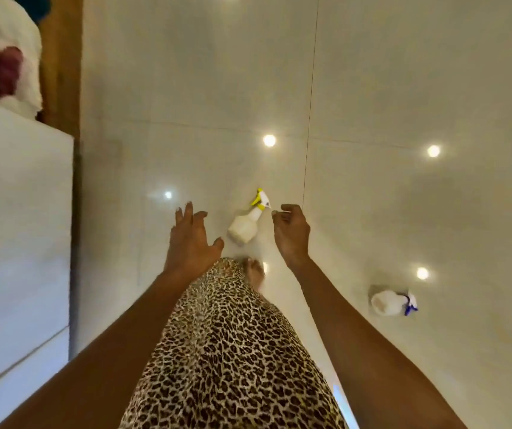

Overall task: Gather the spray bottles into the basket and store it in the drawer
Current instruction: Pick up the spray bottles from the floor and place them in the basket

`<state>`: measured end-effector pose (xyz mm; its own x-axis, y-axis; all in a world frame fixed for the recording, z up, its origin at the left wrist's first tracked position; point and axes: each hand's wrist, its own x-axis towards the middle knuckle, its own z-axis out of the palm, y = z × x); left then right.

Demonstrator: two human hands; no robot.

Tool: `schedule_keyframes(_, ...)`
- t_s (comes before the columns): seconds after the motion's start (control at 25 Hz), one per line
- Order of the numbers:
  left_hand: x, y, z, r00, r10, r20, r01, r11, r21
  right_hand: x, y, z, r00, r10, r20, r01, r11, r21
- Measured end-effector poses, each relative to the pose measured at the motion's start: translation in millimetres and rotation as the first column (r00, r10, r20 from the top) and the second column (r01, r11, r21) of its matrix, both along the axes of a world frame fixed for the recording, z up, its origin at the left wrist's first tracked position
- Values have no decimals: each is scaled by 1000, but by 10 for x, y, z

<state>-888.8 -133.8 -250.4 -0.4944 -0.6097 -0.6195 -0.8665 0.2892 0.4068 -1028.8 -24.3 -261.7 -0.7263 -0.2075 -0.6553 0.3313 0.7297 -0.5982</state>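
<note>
A white spray bottle with a yellow trigger head [247, 224] lies on the glossy tiled floor in the middle of the head view. My left hand [191, 241] hovers to its left, fingers spread, holding nothing. To the bottle's right is my right hand [290, 235], fingers loosely curled and empty. A second white spray bottle with a blue trigger [392, 301] lies on the floor at the right. No basket is in view.
A white drawer cabinet [19, 243] stands along the left edge, with a wooden panel [61, 63] behind it and white and dark red cloth [7, 57] on top. My leopard-print skirt [230, 351] and one foot [253, 270] fill the lower middle. Pale floor tiles [403, 88] stretch ahead.
</note>
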Motion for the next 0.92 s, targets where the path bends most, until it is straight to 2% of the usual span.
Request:
schedule_keyframes(0.12,-188,57,-840,999,-27,37,25,998,55,-143,-99,-923,998,10,70,-17,996,89)
schedule_keyframes(0.28,-304,232,-2246,997,-39,69,28,988,154,-130,-68,-2434,996,48,71,-61,979,197)
schedule_keyframes(0.44,-382,301,-3351,995,-73,67,59,978,198,-74,-90,-3498,993,-20,120,-3,981,193)
schedule_keyframes(0.6,-398,317,-3902,996,-77,34,67,972,225,-27,-208,-4044,963,-157,218,126,980,153)
schedule_keyframes(0.68,-406,365,-4006,996,-85,26,75,963,259,-9,-209,-4146,946,-241,217,206,963,171)
schedule_keyframes(0.8,-381,370,-3997,999,-52,6,48,955,293,24,-220,-4089,923,-303,238,270,949,161)
schedule_keyframes(0.92,-314,317,-3728,999,-25,-32,34,952,303,63,-270,-3761,922,-297,250,279,954,105)
